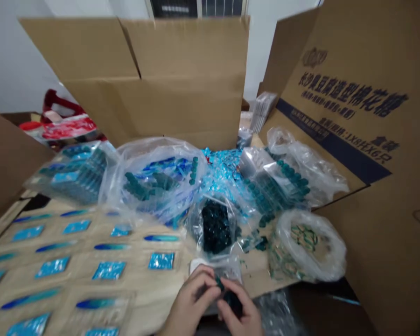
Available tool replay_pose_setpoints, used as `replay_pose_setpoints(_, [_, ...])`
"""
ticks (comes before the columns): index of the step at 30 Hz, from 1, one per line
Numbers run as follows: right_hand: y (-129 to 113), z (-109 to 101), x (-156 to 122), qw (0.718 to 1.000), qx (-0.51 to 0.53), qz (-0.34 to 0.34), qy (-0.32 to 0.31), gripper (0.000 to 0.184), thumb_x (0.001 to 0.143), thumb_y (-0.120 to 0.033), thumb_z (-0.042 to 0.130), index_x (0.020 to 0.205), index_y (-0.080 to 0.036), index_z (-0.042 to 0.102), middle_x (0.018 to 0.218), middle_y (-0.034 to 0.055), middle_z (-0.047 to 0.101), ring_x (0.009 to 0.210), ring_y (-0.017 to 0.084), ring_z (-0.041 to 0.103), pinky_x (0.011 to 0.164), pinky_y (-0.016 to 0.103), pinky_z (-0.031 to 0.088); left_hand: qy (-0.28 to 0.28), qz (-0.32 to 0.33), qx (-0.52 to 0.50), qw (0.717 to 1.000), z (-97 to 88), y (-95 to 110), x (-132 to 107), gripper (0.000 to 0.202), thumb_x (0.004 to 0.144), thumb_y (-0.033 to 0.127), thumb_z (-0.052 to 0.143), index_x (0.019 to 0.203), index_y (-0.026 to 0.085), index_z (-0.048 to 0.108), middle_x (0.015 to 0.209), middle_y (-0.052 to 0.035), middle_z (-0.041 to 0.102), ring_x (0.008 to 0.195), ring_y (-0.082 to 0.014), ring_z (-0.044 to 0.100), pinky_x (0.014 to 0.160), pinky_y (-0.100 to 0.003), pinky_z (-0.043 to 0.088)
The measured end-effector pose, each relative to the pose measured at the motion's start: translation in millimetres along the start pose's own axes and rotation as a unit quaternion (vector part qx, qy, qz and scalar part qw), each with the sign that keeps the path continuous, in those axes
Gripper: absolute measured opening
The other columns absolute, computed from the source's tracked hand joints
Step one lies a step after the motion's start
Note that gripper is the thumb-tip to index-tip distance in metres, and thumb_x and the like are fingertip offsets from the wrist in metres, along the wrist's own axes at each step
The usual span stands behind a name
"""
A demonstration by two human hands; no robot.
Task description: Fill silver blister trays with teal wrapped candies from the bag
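Observation:
My left hand (192, 301) and my right hand (243, 313) meet at the front middle, fingertips pinched close together. Between them is a small dark green piece (220, 283), blurred and mostly covered by the fingers. A larger dark, rounded piece (234, 303) shows against my right hand's fingers. Behind the hands, a white tray with clear plastic (198, 265) lies on the table. Just beyond it stands an open clear bag of dark green pieces (216, 226). Several loose dark green pieces (261, 242) lie to the bag's right.
Blister trays with blue packets (109, 270) and blue sticks (49, 297) cover the left. Plastic bags of blue sticks (168, 168) and green loops (306, 238) stand behind and to the right. Stacked green trays (276, 186) and cardboard boxes (189, 107) enclose the back.

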State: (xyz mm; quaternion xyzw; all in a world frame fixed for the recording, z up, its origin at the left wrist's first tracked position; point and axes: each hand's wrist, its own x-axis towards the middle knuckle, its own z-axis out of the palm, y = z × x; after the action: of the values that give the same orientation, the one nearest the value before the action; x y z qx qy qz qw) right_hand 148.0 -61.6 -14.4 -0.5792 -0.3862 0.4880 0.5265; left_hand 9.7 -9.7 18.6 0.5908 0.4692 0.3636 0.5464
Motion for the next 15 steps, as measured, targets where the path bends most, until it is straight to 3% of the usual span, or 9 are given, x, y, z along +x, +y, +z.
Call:
replay_pose_setpoints(3, [0, -7, -14, 0.998, -0.047, -0.031, -0.003, 0.023, 0.074, -0.04, 0.072, 0.091, -0.024, 0.076, 0.087, 0.0063, 0.074, 0.08, 0.021, 0.069, 0.073, 0.028, 0.056, -0.047, -0.074, -0.051, 0.995, 6.9, 4, -11, 0.036, 0.081, 0.051, 0.061, 0.07, 0.017, 0.067, 0.081, -0.0048, 0.064, 0.08, -0.0181, 0.062, 0.076, -0.026, 0.05])
replay_pose_setpoints(8, [-6, -37, -10, 0.99, -0.116, 0.063, -0.054, 0.032, 0.08, -0.044, 0.065, 0.1, -0.019, 0.074, 0.074, 0.0038, 0.072, 0.047, 0.013, 0.058, 0.048, 0.025, 0.052, -0.106, -0.066, -0.018, 0.992, 2.5, -10, -32, 0.03, 0.086, 0.043, 0.056, 0.1, 0.019, 0.07, 0.092, -0.0073, 0.069, 0.083, -0.0177, 0.063, 0.079, -0.028, 0.05])
replay_pose_setpoints(9, [-9, -44, -4, 0.986, -0.148, 0.055, -0.059, 0.032, 0.082, -0.042, 0.064, 0.102, -0.02, 0.073, 0.077, 0.0044, 0.072, 0.052, 0.015, 0.061, 0.052, 0.027, 0.053, -0.1, -0.068, -0.003, 0.993, -0.6, -14, -36, 0.03, 0.086, 0.041, 0.056, 0.104, 0.02, 0.069, 0.094, -0.0073, 0.069, 0.083, -0.0174, 0.064, 0.079, -0.028, 0.051])
replay_pose_setpoints(12, [-13, -62, 20, 0.961, -0.264, -0.049, -0.07, 0.027, 0.085, -0.035, 0.058, 0.102, -0.02, 0.073, 0.089, 0.0087, 0.071, 0.083, 0.023, 0.066, 0.076, 0.035, 0.053, -0.074, -0.08, 0.053, 0.993, -12.4, -25, -42, 0.025, 0.087, 0.034, 0.054, 0.103, 0.02, 0.068, 0.095, -0.0065, 0.07, 0.085, -0.0178, 0.065, 0.08, -0.028, 0.051])
replay_pose_setpoints(15, [-11, -65, 40, 0.949, -0.288, -0.066, -0.108, 0.026, 0.086, -0.032, 0.057, 0.102, -0.022, 0.074, 0.085, 0.0076, 0.068, 0.082, 0.022, 0.065, 0.078, 0.035, 0.053, -0.07, -0.064, 0.099, 0.99, -23.1, -31, -42, 0.021, 0.089, 0.03, 0.051, 0.098, 0.02, 0.068, 0.094, -0.0063, 0.07, 0.091, -0.0191, 0.066, 0.082, -0.029, 0.05])
